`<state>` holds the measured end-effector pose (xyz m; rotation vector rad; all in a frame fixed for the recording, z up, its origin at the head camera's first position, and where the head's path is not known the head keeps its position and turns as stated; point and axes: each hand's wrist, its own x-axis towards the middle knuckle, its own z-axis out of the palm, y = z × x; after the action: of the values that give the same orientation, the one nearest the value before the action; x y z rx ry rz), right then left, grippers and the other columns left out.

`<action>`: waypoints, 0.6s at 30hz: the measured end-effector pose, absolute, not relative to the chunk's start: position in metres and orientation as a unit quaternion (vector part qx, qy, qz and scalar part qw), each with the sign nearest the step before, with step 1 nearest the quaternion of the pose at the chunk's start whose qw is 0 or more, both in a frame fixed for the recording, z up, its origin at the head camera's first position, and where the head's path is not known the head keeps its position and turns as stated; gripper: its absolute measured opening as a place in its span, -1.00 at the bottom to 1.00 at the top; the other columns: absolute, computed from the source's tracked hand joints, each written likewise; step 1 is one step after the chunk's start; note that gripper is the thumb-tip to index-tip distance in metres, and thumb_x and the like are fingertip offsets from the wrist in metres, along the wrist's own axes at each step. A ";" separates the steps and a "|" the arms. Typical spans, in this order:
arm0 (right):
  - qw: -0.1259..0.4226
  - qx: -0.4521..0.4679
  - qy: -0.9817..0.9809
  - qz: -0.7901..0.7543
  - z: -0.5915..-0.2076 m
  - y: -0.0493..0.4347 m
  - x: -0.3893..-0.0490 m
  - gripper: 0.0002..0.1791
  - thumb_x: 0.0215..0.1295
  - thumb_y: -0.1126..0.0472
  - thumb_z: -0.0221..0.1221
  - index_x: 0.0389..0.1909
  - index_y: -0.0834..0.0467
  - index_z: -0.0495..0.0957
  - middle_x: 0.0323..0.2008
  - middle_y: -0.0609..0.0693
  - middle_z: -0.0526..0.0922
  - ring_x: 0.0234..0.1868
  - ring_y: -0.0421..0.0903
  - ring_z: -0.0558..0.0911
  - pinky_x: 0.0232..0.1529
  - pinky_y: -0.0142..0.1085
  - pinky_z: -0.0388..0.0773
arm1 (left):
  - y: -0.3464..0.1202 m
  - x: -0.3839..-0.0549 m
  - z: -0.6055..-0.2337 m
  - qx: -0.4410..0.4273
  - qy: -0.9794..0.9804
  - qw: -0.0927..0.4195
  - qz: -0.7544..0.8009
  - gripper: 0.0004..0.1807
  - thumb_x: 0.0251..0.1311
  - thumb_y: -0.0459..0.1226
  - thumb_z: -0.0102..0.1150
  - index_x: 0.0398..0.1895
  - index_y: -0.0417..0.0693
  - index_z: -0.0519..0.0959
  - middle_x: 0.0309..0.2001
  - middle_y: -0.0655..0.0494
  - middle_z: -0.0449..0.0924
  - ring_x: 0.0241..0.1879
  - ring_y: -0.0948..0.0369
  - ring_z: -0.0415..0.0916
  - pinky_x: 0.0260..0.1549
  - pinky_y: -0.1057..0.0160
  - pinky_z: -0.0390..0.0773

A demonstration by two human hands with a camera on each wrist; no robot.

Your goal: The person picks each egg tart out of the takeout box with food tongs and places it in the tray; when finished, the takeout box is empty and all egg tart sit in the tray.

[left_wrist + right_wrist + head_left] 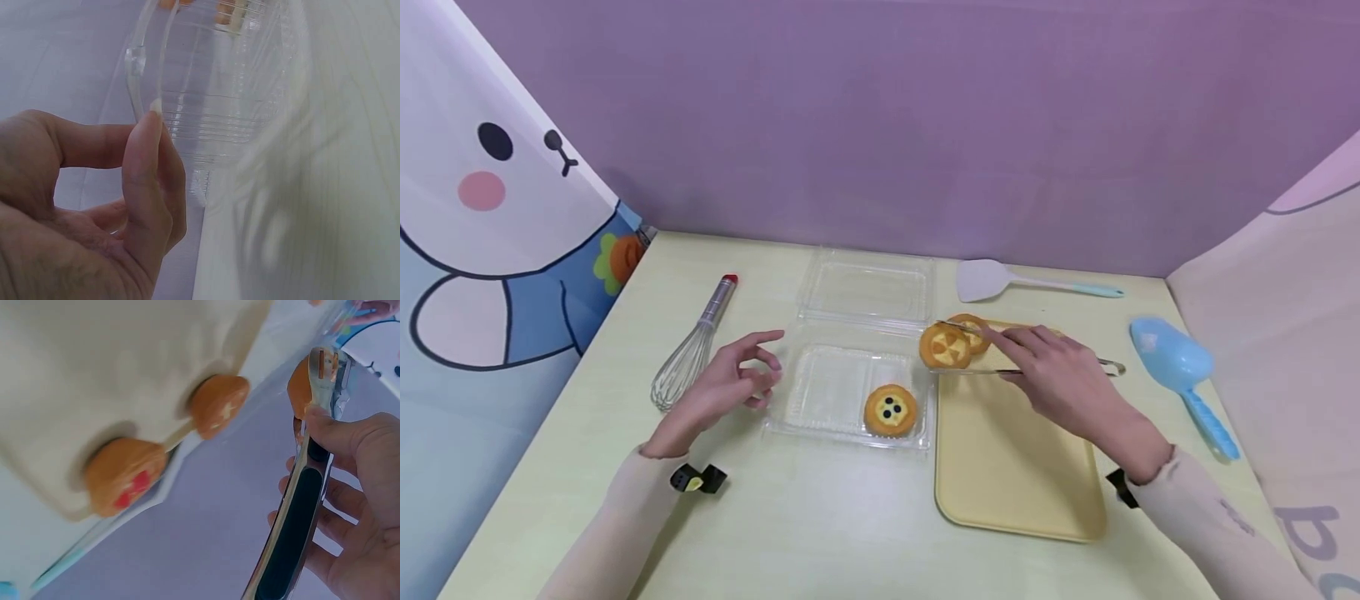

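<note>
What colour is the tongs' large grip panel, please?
The grip panel is near-black, clearest in the right wrist view.

At the far end of the tray (1015, 475), the right hand (1060, 379) largely hides a red-topped pastry (125, 478) from us in the head view and covers the middle of the tongs (294, 531), their handle end cropped in the right wrist view. By the tray's far left corner, a front pastry (945, 346) partly blocks a rear pastry (981, 342). A mark on the sleeve (1217, 517) right of the tray is too small for us to read.
</note>
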<state>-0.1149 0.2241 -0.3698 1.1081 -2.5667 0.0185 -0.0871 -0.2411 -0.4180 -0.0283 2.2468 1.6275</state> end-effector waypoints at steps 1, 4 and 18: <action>0.173 0.388 -0.905 0.007 -0.371 0.229 -0.113 -0.30 0.19 0.14 0.48 0.39 0.08 0.53 0.04 0.08 0.74 0.07 0.12 0.71 -0.24 -0.06 0.74 | -0.241 -0.087 -0.418 -0.010 0.796 0.183 0.577 -0.22 0.36 -0.48 0.12 0.63 -0.09 0.16 0.04 -0.22 0.45 -0.42 0.23 0.57 -0.48 0.32 0.68; 0.174 0.379 -0.909 0.008 -0.374 0.242 -0.105 -0.32 0.17 0.15 0.48 0.35 0.09 0.56 0.03 0.08 0.75 0.08 0.13 0.72 -0.46 -0.15 0.67 | -0.241 -0.088 -0.419 -0.008 0.796 0.183 0.577 -0.22 0.36 -0.48 0.12 0.63 -0.08 0.16 0.05 -0.23 0.45 -0.41 0.24 0.58 -0.47 0.32 0.69; 0.135 0.368 -0.920 0.009 -0.398 0.258 -0.079 -0.30 0.13 0.12 0.51 0.33 0.09 0.58 0.02 0.08 0.75 -0.01 0.13 0.74 -0.52 -0.15 0.65 | -0.243 -0.089 -0.420 -0.004 0.788 0.186 0.586 -0.19 0.35 -0.51 0.10 0.65 -0.07 0.13 0.05 -0.23 0.43 -0.42 0.25 0.58 -0.48 0.32 0.68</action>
<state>-0.0789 0.2584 -0.3985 1.0652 -2.6658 0.0273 -0.0888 -0.2432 -0.4204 -0.0110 2.2201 1.6507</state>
